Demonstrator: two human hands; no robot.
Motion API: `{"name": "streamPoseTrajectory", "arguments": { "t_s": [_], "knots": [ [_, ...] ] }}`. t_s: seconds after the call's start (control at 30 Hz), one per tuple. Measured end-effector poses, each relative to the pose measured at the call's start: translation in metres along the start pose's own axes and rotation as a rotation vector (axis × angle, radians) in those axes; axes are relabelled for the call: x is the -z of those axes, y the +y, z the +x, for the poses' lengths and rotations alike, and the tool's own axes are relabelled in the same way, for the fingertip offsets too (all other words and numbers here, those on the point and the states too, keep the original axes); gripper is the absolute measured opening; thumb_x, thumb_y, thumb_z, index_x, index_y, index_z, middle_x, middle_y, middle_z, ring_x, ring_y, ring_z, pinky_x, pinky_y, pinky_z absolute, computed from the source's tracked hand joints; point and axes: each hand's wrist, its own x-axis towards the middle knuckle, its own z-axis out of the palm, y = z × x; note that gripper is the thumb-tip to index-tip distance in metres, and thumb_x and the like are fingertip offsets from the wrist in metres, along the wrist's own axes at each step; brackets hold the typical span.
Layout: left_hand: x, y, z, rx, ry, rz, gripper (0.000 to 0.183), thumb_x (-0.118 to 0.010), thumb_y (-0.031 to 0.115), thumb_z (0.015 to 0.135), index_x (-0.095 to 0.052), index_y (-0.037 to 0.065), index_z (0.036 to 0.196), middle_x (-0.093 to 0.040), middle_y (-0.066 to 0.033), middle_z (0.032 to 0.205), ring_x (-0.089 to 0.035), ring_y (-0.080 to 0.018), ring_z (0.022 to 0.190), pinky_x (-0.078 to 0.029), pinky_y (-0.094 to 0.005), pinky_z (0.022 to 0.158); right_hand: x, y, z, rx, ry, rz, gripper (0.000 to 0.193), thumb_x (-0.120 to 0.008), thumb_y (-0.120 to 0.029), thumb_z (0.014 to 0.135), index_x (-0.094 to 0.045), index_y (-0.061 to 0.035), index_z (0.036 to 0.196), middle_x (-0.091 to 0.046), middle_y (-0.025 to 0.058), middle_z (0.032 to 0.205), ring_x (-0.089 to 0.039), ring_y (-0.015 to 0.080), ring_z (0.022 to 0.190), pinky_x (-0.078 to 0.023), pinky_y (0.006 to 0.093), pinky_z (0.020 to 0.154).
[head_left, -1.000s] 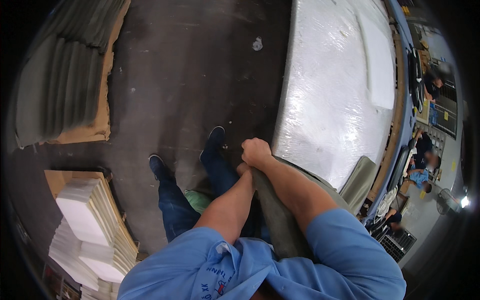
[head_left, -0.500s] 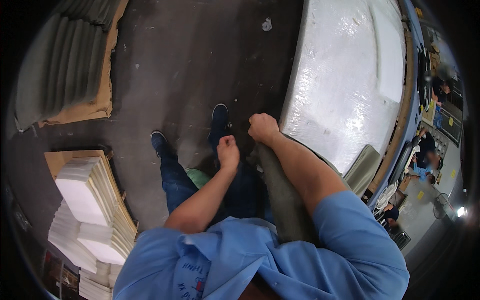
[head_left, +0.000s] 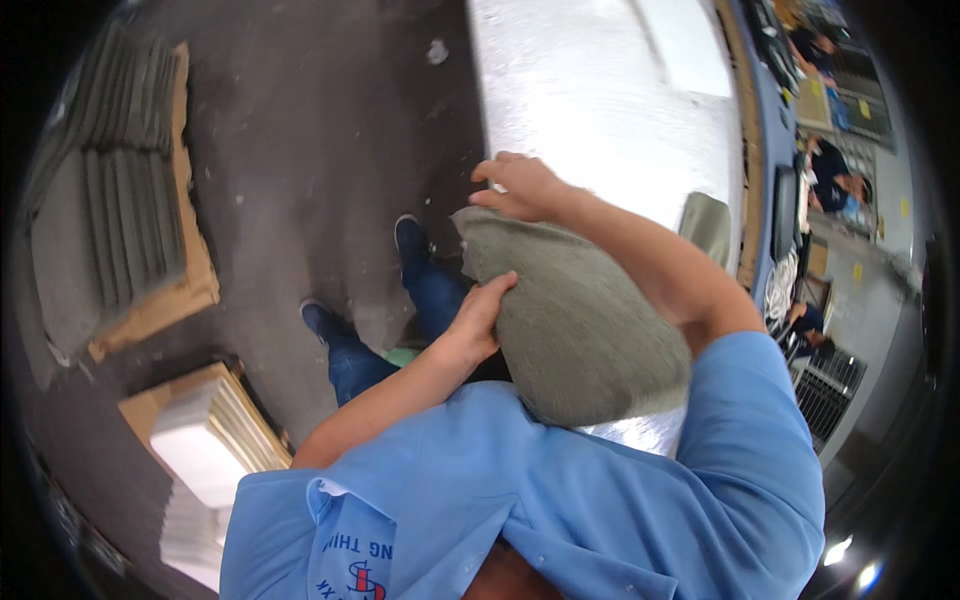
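A grey-green fabric-covered cushion (head_left: 590, 330) lies tilted across the front of my body, its narrow end pointing away from me. My left hand (head_left: 482, 318) grips its left edge, thumb on top and the other fingers hidden underneath. Just beyond the far corner of the cushion is my right hand (head_left: 525, 188), its fingers apart and curved, with nothing visible between them. My right forearm passes along the cushion's right side. Another grey-green cushion (head_left: 706, 228) rests on the white plastic-wrapped surface (head_left: 600, 120) to the right.
Grey-green cushions (head_left: 110, 230) stand in rows on cardboard (head_left: 200, 270) at the far left. White foam pieces (head_left: 200, 450) are stacked at the near left. Beyond the wrapped surface, several people work at the right. A scrap (head_left: 437, 52) lies on the dark floor.
The cushion has come up from beside my right arm and turned its broad face upward. My left hand has taken hold of its edge; my right hand has opened at the far corner.
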Motion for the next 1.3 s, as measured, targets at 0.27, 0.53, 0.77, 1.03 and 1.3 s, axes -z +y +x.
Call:
{"name": "streamPoseTrajectory", "arguments": {
  "t_s": [0.27, 0.53, 0.77, 1.03, 1.3],
  "knots": [
    [-0.023, 0.006, -0.003, 0.025, 0.063, 0.163, 0.059, -0.05, 0.04, 0.105, -0.042, 0.003, 0.15, -0.052, -0.0176, 0.149, -0.053, -0.0337, 0.136, -0.045, -0.0527, 0.111, 0.129, -0.01, -0.291, -0.683, 0.86, 0.261, 0.042, -0.065, -0.032, 0.1, -0.064, -0.003, 0.13, -0.072, 0.0128, 0.109, -0.068, 0.0237, 0.1, -0.052, 0.0361, 0.093],
    [-0.013, -0.006, -0.01, -0.006, 0.081, 0.467, 0.061, -0.047, 0.043, 0.107, -0.037, 0.006, 0.154, -0.051, -0.0172, 0.15, -0.055, -0.0368, 0.133, -0.05, -0.0573, 0.106, -0.079, -0.139, -0.379, -1.353, 1.742, 1.378, 0.101, -0.081, -0.043, 0.088, -0.023, -0.0039, 0.16, -0.04, 0.021, 0.156, -0.043, 0.0337, 0.141, -0.035, 0.0464, 0.116],
    [0.013, 0.044, -0.057, -0.009, 0.272, 1.417, 0.057, -0.052, 0.041, 0.106, -0.043, 0.008, 0.152, -0.068, -0.0182, 0.118, -0.073, -0.03, 0.08, -0.061, -0.043, 0.06, -0.156, -0.152, -0.38, -0.936, 2.032, 1.694, 0.084, -0.088, -0.007, 0.078, -0.036, -0.002, 0.144, -0.059, 0.0165, 0.134, -0.061, 0.032, 0.12, -0.052, 0.0469, 0.099],
    [0.137, 0.171, -0.203, -0.289, 0.727, 1.321, 0.05, -0.059, 0.029, 0.101, -0.051, 0.005, 0.144, -0.068, -0.0168, 0.104, -0.066, -0.0307, 0.068, -0.059, -0.0489, 0.059, -0.175, -0.135, -0.389, -1.088, 1.957, 1.652, 0.072, -0.083, 0.005, 0.069, -0.049, 0.0022, 0.133, -0.066, 0.019, 0.123, -0.066, 0.0334, 0.112, -0.056, 0.0479, 0.093],
    [0.204, 0.167, -0.233, -0.312, 0.827, 1.15, 0.036, -0.058, 0.029, 0.101, -0.058, 0.003, 0.126, -0.066, -0.0118, 0.093, -0.062, -0.0234, 0.067, -0.053, -0.0402, 0.059, -0.022, -0.109, -0.448, -1.277, 1.476, 0.577, 0.09, -0.089, -0.016, 0.065, -0.048, -0.002, 0.143, -0.07, 0.0238, 0.122, -0.068, 0.0375, 0.114, -0.051, 0.041, 0.1]
  ]
}}
